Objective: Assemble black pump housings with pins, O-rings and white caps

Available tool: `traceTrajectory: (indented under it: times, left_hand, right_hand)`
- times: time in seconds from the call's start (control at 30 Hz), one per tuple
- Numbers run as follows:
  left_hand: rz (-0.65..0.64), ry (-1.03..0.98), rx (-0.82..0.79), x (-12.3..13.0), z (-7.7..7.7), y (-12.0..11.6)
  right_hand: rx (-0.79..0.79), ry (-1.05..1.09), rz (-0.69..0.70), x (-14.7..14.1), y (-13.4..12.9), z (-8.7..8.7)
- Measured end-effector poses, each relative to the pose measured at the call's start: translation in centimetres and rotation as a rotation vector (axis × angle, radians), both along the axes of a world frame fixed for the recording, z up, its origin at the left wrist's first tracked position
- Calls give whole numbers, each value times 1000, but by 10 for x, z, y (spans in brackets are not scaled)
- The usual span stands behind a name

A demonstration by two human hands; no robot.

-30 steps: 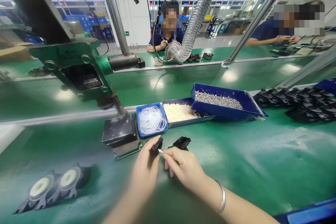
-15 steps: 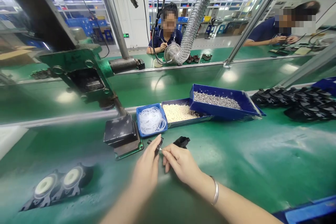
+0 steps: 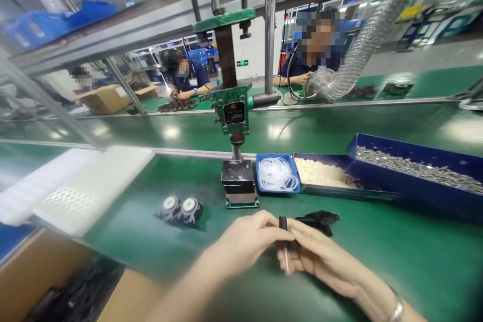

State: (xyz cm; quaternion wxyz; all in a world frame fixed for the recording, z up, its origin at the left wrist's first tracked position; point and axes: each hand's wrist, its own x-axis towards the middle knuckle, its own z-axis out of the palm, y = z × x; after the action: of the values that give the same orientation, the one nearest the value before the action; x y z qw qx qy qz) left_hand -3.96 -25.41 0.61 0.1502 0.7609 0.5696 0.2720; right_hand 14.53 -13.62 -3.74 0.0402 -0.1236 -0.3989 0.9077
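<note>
My left hand (image 3: 249,241) and my right hand (image 3: 317,256) meet over the green bench, both closed around a small black part (image 3: 283,223). A thin, pale metal-looking pin (image 3: 287,260) points down from it, in front of my right fingers. Most of the black part is hidden by fingers. Just behind my right hand lies another black part (image 3: 324,220), dark and irregular. A bracelet (image 3: 397,307) circles my right wrist.
A green hand press (image 3: 236,110) stands ahead, beside a blue tray of clear rings (image 3: 277,173). Right of it are a bin of cream pieces (image 3: 320,173) and a blue bin of metal pins (image 3: 422,166). Two black parts with white discs (image 3: 181,209) lie left. Co-workers (image 3: 320,50) sit opposite.
My view has swung left, bringing the whole press into sight. My left hand, earlier nearly flat, now grips the black part from the left; my right hand has turned palm-up beneath it.
</note>
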Motion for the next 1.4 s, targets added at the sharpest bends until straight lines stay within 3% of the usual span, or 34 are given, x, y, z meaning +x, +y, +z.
traceTrajectory:
  times: [0.13,0.3,0.43,0.5,0.6,0.77,0.87,1.0,1.2,1.4]
  left_hand:
    - [91,49,-109,-15,6,-34]
    - [487,485,-176,-87,-2,-66]
    - [438,559,-212,-121,-9,-69]
    - [386,487,-180,-115,-11,-65]
    - [314,245,-154,-87,-22,-57]
    - [292,-248,-163,-41,-58,-42]
    - [303,-469,-127,-32,-75,-39]
    - [320,-694,-171,-33,-82,-41]
    - [359,-730,-167,-33,-85,-40]
    - [364,-703,-156,-32,-85,-37]
  right_hand:
    - [6,-34,68,-4,-6,-11]
    - [23,-35,43,-5,-3,-8]
    - [22,-44,-8,-8,-2,-6]
    - [38,-37,-36,-10,-3,-7]
    - [81,-19,-97,-13,-3,-9]
    - [184,-42,-245,-26,-3,0]
    - [212,-48,-286,-42,-4,12]
    - [252,-38,-325,-68,-10,24]
    - [366,-86,-367,-95,-20,18]
    - [573,-103,-404,-98,-27,9]
